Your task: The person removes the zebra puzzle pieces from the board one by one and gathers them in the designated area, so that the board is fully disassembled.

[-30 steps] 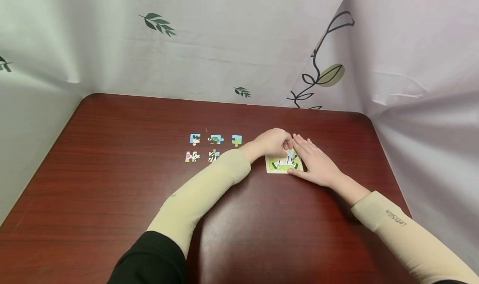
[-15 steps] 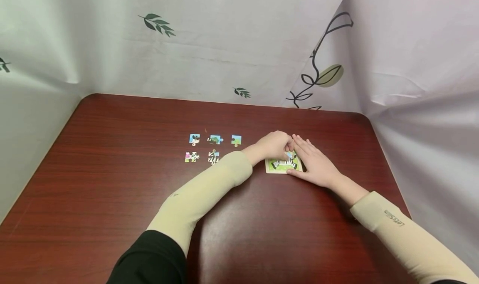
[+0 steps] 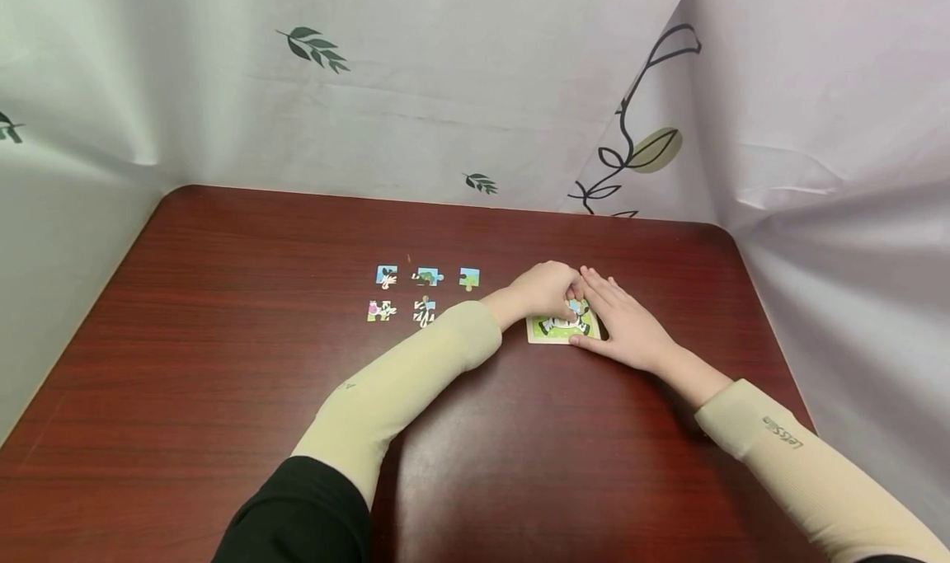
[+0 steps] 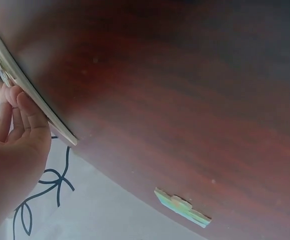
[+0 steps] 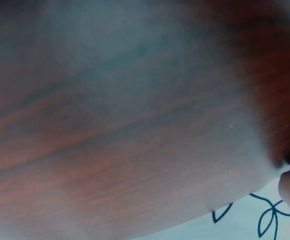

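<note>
A small square zebra puzzle board (image 3: pixel 539 337) with a pale frame lies on the table, right of centre. My left hand (image 3: pixel 545 288) bends over its upper part, fingers curled, thumb and fingertips pinching a puzzle piece (image 4: pixel 5 76) at the picture surface. Most of that piece is hidden by the fingers. Along the board's right side lies my right hand (image 3: pixel 631 324), its fingers straight towards the upper right corner and its thumb at the lower edge. In the left wrist view, the left hand (image 4: pixel 22 135) touches the puzzle board (image 4: pixel 40 102).
Several loose puzzle pieces lie left of the board in two rows, among them a blue and green piece (image 3: pixel 469 278) and a zebra-striped piece (image 3: pixel 424 310) close to the left sleeve (image 3: pixel 445 332). A patterned white curtain (image 3: pixel 408 93) hangs behind the brown table (image 3: pixel 223 340).
The left hand has shifted slightly down over the board, its fingers still at the same part. The right hand, the board and the loose pieces stay in place.
</note>
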Demonstrator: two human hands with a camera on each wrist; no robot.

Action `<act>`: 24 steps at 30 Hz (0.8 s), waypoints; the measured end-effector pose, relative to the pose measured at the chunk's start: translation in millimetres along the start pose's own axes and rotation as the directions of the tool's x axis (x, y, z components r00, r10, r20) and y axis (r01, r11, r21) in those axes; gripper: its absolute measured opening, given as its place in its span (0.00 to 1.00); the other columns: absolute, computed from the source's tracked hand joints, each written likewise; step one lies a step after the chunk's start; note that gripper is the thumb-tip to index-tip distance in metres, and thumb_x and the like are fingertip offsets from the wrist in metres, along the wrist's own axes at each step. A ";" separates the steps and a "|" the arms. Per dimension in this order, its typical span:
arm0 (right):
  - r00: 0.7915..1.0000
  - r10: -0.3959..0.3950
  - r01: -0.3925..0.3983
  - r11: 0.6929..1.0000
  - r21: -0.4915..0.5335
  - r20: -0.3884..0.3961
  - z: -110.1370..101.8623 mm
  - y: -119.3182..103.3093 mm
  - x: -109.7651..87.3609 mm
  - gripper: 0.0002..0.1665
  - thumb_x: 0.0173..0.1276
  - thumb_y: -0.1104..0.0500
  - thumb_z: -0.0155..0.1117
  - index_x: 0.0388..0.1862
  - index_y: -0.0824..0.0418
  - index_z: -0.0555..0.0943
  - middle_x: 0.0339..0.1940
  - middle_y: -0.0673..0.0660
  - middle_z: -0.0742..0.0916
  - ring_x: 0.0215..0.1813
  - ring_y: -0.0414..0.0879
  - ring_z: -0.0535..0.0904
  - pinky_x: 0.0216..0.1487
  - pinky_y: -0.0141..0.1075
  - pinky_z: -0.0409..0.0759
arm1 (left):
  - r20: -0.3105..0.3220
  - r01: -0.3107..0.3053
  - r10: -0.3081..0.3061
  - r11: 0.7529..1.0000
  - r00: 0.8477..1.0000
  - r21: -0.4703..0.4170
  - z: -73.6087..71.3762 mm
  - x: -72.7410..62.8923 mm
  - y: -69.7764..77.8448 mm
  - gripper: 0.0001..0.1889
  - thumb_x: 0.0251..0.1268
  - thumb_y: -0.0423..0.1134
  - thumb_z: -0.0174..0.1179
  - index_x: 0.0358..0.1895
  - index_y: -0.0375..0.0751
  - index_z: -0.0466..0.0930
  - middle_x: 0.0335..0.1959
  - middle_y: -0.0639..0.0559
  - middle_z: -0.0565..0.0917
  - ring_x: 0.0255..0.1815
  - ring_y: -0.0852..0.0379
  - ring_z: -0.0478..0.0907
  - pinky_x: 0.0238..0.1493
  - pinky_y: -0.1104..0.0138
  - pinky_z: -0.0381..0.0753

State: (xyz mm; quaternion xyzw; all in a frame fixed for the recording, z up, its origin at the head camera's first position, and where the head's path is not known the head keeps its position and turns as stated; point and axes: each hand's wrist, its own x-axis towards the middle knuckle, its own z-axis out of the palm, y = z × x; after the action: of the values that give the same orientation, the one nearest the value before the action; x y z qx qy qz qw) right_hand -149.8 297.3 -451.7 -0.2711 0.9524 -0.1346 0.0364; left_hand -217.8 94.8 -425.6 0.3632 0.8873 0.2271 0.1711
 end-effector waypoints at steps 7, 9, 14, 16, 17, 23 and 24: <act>1.000 0.004 -0.004 1.000 0.022 0.000 -1.9 -0.7 0.7 0.61 0.68 0.38 0.73 0.87 0.66 0.55 0.88 0.65 0.60 0.89 0.60 0.54 0.88 0.57 0.51 | 0.002 -0.009 0.009 1.000 1.000 -0.009 0.8 -0.5 0.0 0.14 0.64 0.42 0.77 0.50 0.46 0.87 0.47 0.54 0.86 0.49 0.60 0.80 0.56 0.69 0.78; 1.000 0.011 -0.012 0.999 0.031 0.007 -2.9 -1.0 1.2 0.62 0.67 0.39 0.74 0.87 0.66 0.55 0.88 0.65 0.60 0.89 0.59 0.54 0.88 0.57 0.50 | 0.002 -0.009 0.009 1.000 1.000 -0.016 0.3 -0.8 0.6 0.14 0.64 0.42 0.77 0.50 0.46 0.87 0.47 0.53 0.86 0.49 0.60 0.80 0.56 0.69 0.79; 0.999 0.028 -0.029 0.999 0.042 0.022 -4.6 -1.5 2.0 0.62 0.66 0.39 0.75 0.86 0.66 0.55 0.88 0.64 0.60 0.89 0.59 0.53 0.89 0.56 0.49 | -0.002 0.000 0.000 1.000 1.000 -0.026 0.5 -1.5 1.6 0.15 0.64 0.41 0.77 0.51 0.46 0.86 0.45 0.54 0.86 0.47 0.61 0.80 0.54 0.69 0.79; 1.000 0.023 -0.024 0.999 0.044 0.016 -4.3 -0.4 2.3 0.62 0.66 0.39 0.76 0.86 0.66 0.56 0.88 0.64 0.61 0.89 0.59 0.54 0.88 0.56 0.49 | -0.003 0.003 -0.003 1.000 1.000 -0.022 1.3 -1.4 1.3 0.15 0.65 0.41 0.76 0.52 0.46 0.86 0.45 0.55 0.85 0.47 0.61 0.80 0.53 0.70 0.79; 1.000 0.020 -0.021 0.999 0.047 0.015 -4.5 0.2 2.1 0.62 0.65 0.39 0.76 0.86 0.65 0.56 0.88 0.64 0.61 0.89 0.59 0.54 0.88 0.56 0.49 | -0.003 0.002 -0.002 1.000 1.000 -0.021 1.9 -1.1 0.9 0.15 0.65 0.41 0.76 0.52 0.46 0.86 0.45 0.55 0.85 0.46 0.61 0.80 0.53 0.69 0.79; 1.000 -0.012 0.012 0.997 0.074 0.001 -5.3 4.5 1.9 0.61 0.64 0.41 0.78 0.85 0.65 0.59 0.87 0.64 0.63 0.89 0.60 0.55 0.88 0.58 0.51 | -0.006 -0.017 0.016 0.999 1.000 -0.027 3.7 -1.5 0.3 0.16 0.65 0.40 0.76 0.52 0.47 0.84 0.39 0.56 0.83 0.41 0.62 0.78 0.46 0.70 0.76; 1.000 -0.018 0.018 0.997 0.077 -0.004 -5.0 4.9 2.1 0.61 0.64 0.41 0.78 0.85 0.66 0.59 0.87 0.64 0.64 0.89 0.61 0.55 0.88 0.58 0.51 | -0.007 -0.018 0.018 0.999 1.000 -0.028 3.7 -1.9 0.6 0.16 0.64 0.40 0.76 0.53 0.46 0.84 0.38 0.56 0.83 0.40 0.62 0.78 0.45 0.71 0.75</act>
State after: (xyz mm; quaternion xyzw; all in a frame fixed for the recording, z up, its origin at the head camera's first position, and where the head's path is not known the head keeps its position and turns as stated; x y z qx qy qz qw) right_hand -154.8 301.5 -448.2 -0.2779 0.9441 -0.1720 0.0440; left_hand -214.4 94.8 -428.2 0.3681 0.8813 0.2421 0.1712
